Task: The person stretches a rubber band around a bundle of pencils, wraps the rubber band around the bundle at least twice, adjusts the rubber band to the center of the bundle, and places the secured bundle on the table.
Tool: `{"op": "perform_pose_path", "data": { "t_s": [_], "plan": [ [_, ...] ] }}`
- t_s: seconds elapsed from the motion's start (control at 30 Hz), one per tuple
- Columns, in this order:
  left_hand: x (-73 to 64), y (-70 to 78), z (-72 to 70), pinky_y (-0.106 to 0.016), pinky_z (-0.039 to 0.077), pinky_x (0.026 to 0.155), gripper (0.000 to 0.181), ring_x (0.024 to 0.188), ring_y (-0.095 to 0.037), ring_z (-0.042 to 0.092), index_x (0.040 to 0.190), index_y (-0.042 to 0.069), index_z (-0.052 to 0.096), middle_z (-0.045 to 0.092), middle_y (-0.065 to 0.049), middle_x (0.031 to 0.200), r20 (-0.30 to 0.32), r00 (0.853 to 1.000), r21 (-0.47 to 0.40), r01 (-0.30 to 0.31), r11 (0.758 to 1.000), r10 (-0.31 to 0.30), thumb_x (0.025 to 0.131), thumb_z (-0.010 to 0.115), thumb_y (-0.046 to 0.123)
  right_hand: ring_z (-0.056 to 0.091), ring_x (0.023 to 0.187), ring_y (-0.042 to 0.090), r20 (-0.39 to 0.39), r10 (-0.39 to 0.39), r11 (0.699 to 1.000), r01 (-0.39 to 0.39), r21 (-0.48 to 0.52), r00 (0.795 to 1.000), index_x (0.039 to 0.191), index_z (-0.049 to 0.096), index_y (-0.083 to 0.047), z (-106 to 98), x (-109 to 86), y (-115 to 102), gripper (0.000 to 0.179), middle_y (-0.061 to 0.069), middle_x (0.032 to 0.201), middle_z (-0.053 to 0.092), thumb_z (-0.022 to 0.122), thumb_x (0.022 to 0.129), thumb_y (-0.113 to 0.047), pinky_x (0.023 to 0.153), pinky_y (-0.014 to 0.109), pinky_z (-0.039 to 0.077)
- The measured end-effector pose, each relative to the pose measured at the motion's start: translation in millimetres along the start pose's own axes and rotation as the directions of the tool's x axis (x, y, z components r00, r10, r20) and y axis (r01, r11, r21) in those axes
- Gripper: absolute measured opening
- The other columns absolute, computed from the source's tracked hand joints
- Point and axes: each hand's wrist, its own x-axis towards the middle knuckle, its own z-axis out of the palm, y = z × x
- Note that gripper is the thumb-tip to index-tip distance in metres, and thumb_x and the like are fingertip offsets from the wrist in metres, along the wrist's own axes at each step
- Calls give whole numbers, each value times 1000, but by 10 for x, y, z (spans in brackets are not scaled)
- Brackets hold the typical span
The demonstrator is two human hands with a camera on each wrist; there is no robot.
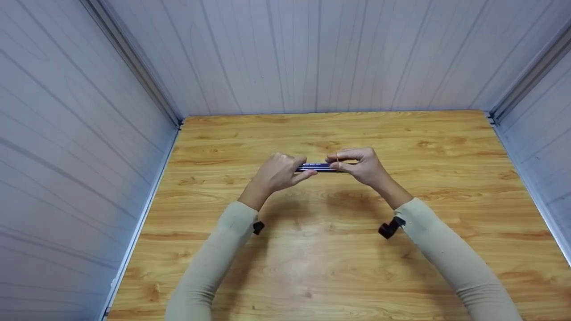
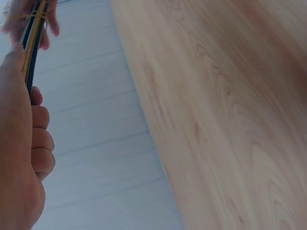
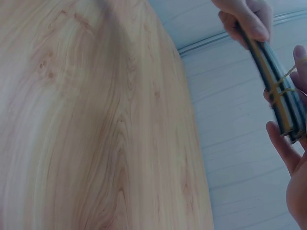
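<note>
My left hand (image 1: 277, 173) grips one end of a bundle of dark pencils (image 1: 317, 168), its thumb lying along them. The bundle is held level above the table, pointing toward the right hand. At its other end my right hand (image 1: 365, 166) has its fingers around a thin orange-yellow rubber band (image 1: 337, 161). In the right wrist view the band (image 3: 283, 90) wraps the pencils (image 3: 271, 72) near their free ends, and one strand stretches out to a finger. The left wrist view shows the left hand's fingers (image 2: 42, 139) curled beneath the bundle.
A wood-grain table (image 1: 303, 267) lies beneath both hands. Pale panelled walls stand at the back (image 1: 294, 53), the left (image 1: 67, 156) and the right (image 1: 544, 156). Small black wrist cameras (image 1: 389, 228) hang from the sleeves.
</note>
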Motion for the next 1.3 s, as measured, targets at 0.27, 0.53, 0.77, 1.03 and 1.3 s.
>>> {"op": "perform_pose_path", "data": {
  "t_s": [0.27, 0.53, 0.77, 1.03, 1.3],
  "plan": [
    [-35, -25, 91, -25, 25, 57, 49, 57, -10, 35, 92, 6, 64, 37, 6, 64, 91, 994, -15, 60, 998, -58, 115, 63, 49, 83, 105, 0, -11, -22, 990, 23, 140, 1000, 117, 73, 25, -12, 43, -61, 26, -11, 112, 86, 79, 99, 6, 88, 22, 66],
    [-15, -110, 116, -27, 26, 56, 49, 57, -15, 37, 96, 4, 68, 42, 1, 66, 54, 981, 72, 182, 981, -186, 113, 65, 49, 82, 108, 2, 62, -205, 979, 205, 10, 977, 117, 82, 11, 7, 57, -102, 29, 22, 118, 84, 87, 89, 9, 96, 18, 63],
    [-13, -186, 128, -28, 25, 55, 53, 56, -14, 34, 88, 7, 62, 35, 3, 64, 66, 935, 9, 349, 937, -349, 116, 59, 52, 78, 131, 14, 120, -375, 927, 372, 50, 919, 117, 82, 12, 80, 92, -110, 32, 17, 125, 83, 90, 87, 7, 111, 27, 61],
    [60, -156, 125, -27, 31, 57, 50, 58, -14, 37, 83, 15, 51, 39, 3, 68, 78, 878, -209, 477, 854, -472, 117, 57, 51, 63, 151, 15, 61, -464, 876, 468, -117, 884, 139, 71, 13, 151, 82, -101, 70, 25, 149, 69, 94, 92, -33, 124, 29, 52],
    [94, -94, 158, -25, 29, 56, 53, 56, -9, 34, 75, 20, 46, 40, 7, 65, 61, 812, -489, 532, 692, -581, 117, 59, 50, 32, 173, 13, 15, -417, 892, 412, -183, 909, 162, 42, 17, 215, 22, -106, 116, 39, 175, 33, 91, 88, -57, 138, 32, 36]
  ]
}}
